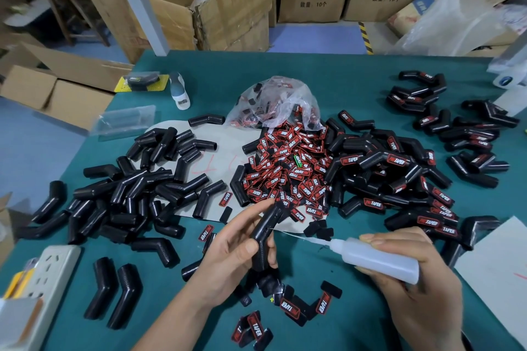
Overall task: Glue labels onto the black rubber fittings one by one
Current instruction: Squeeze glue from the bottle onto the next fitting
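My left hand [233, 248] grips a bent black rubber fitting [263, 236] upright above the green table. My right hand [410, 273] holds a translucent glue bottle [379, 259] on its side. The bottle's thin nozzle [302, 237] points left and reaches the fitting's side. A heap of red-and-black labels [288, 171] spills from a clear plastic bag [273, 102] at the middle. Unlabelled fittings [137, 188] lie piled on the left. Fittings with labels on them [399, 168] are heaped on the right. A few loose labels [291, 308] lie near my wrists.
A white power strip [48, 273] lies at the left front edge. Two fittings [114, 291] lie beside it. A white sheet [496, 273] sits at the right front. Cardboard boxes [222, 3] stand behind the table, and a white tool [179, 90] lies at the back left.
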`<move>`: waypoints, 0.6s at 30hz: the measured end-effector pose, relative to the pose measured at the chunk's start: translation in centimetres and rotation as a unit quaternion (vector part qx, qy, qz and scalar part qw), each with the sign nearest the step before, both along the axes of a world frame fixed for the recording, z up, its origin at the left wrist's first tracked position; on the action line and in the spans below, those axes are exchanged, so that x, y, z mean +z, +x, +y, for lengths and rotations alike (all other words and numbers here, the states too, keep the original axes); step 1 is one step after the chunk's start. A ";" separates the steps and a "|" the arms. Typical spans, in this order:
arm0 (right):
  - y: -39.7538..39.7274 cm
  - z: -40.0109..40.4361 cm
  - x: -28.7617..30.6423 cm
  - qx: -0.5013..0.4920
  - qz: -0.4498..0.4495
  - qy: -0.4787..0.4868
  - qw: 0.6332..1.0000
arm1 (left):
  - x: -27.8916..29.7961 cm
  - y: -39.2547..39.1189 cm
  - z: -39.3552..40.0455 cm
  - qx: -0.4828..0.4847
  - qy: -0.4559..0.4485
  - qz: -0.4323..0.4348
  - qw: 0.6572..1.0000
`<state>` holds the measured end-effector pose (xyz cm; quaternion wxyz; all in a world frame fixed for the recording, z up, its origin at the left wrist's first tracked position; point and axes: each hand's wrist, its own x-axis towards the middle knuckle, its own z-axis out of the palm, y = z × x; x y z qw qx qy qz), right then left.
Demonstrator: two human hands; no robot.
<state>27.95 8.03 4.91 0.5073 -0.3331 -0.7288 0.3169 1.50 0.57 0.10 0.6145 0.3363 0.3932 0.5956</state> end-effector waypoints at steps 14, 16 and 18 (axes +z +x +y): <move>0.0 0.0 0.1 0.009 0.004 -0.002 1.000 | 0.0 0.0 -0.1 -0.001 -0.002 -0.002 1.000; 0.0 0.0 0.0 0.008 0.001 -0.005 1.000 | 0.0 0.0 0.0 -0.003 -0.004 -0.001 1.000; 0.0 0.0 -0.1 0.008 -0.003 -0.004 1.000 | 0.0 0.0 0.0 -0.002 -0.005 -0.001 1.000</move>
